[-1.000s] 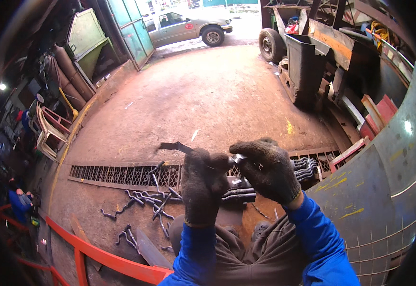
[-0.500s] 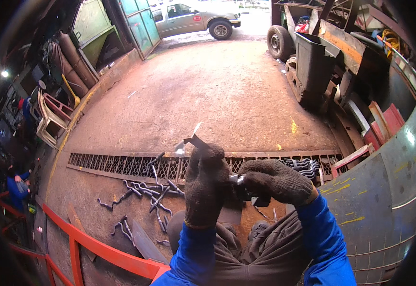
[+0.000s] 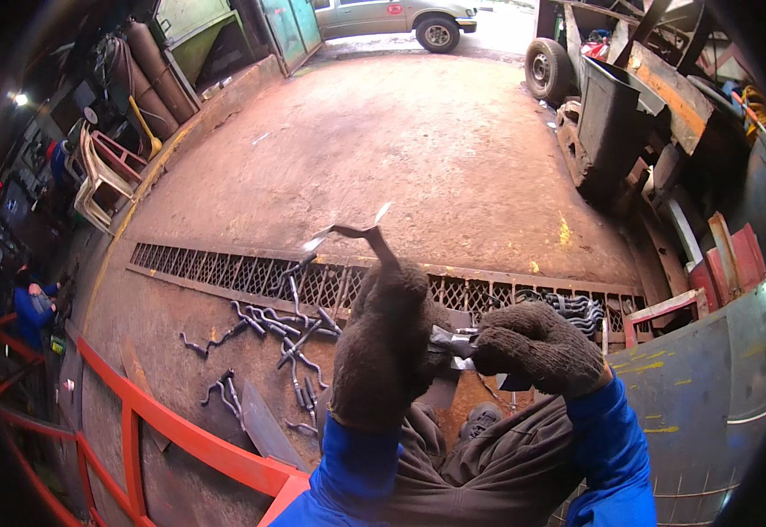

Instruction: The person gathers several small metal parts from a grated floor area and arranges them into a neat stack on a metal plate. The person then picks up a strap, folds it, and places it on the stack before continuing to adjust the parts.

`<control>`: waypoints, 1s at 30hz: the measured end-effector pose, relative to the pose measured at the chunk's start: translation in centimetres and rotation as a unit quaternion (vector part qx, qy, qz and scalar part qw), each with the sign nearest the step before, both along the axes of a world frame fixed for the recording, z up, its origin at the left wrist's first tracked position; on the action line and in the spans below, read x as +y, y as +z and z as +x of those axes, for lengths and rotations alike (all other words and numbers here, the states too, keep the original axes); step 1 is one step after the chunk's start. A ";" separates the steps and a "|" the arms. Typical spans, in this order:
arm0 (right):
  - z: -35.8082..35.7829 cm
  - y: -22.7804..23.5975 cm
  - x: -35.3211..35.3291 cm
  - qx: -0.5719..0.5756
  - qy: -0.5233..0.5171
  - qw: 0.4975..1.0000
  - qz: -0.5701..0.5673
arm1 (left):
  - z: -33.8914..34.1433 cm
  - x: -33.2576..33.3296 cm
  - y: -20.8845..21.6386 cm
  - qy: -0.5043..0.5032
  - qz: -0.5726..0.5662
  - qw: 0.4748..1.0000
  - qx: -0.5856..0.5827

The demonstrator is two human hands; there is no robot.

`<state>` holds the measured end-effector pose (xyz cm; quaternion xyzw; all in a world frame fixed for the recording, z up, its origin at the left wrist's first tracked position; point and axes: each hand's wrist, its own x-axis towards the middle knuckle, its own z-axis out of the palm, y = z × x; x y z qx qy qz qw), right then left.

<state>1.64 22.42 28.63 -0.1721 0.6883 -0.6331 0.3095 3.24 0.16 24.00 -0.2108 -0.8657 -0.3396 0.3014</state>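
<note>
My left hand (image 3: 383,342), in a dark knitted glove, is closed around a bent metal bar (image 3: 361,233). The bar's dark crank-shaped end, with shiny flat tips, sticks out above the fist. My right hand (image 3: 536,347), gloved alike, pinches a small shiny metal piece (image 3: 449,342) that lies between the two hands. Whether this piece belongs to the bar is hidden by the gloves. A dark flat bit shows under the right fingers. On the ground beyond and left of my left hand lie several bent metal rods (image 3: 295,351) with dark sleeves.
A metal drain grate (image 3: 225,263) crosses the floor, with more bent rods (image 3: 567,309) stacked on it. A red rail (image 3: 198,443) is at my left, a grey metal sheet (image 3: 708,386) at my right. Farther off stand a black bin (image 3: 607,123), a pickup truck (image 3: 383,18) and another person (image 3: 36,303).
The bar's upper end has risen and shows more above my left fist. My right hand has shifted right and slightly down, baring more of the shiny piece. The view has turned slightly.
</note>
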 end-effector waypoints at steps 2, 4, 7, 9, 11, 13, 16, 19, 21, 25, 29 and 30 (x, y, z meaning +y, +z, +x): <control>-0.2 0.2 -0.2 -0.004 -0.008 1.000 0.015 | 0.7 0.1 -0.6 0.012 0.083 0.994 -0.074; -0.3 0.0 0.1 0.009 -0.025 0.999 0.024 | 0.7 0.8 -1.6 0.009 0.171 0.974 -0.146; -0.6 -0.3 -0.1 0.051 -0.019 0.998 0.014 | 0.1 0.3 -1.2 0.010 0.136 0.983 -0.124; -0.7 0.0 -0.3 0.076 -0.003 0.997 0.022 | -0.3 -0.2 -0.1 0.022 0.030 0.998 -0.045; -1.2 -0.5 0.1 0.112 0.018 0.993 0.021 | -0.5 -0.4 0.7 0.021 -0.040 0.999 -0.002; -1.4 -0.5 0.3 0.101 0.020 0.994 0.028 | -0.8 -0.5 -0.6 -0.014 0.024 0.996 -0.084; -1.5 -0.8 0.1 0.031 -0.009 0.999 0.038 | -2.0 0.0 -2.3 -0.004 0.017 1.000 -0.021; -0.9 -1.4 -0.1 -0.051 -0.071 0.996 -0.007 | -2.3 0.7 -1.7 -0.102 0.275 0.951 -0.095; -0.9 -2.3 0.1 0.181 -0.095 0.977 0.066 | -1.9 1.1 -0.7 -0.202 0.531 0.791 -0.228; -1.7 -1.6 0.4 0.015 -0.124 0.992 0.022 | -1.4 1.4 0.3 -0.214 0.617 0.666 -0.360; -0.9 -0.5 0.8 0.023 -0.095 0.992 0.074 | -0.9 2.0 0.6 -0.134 0.517 0.769 -0.352; -0.9 -0.1 1.1 0.003 -0.076 0.994 0.074 | -0.7 1.8 1.1 -0.140 0.508 0.765 -0.372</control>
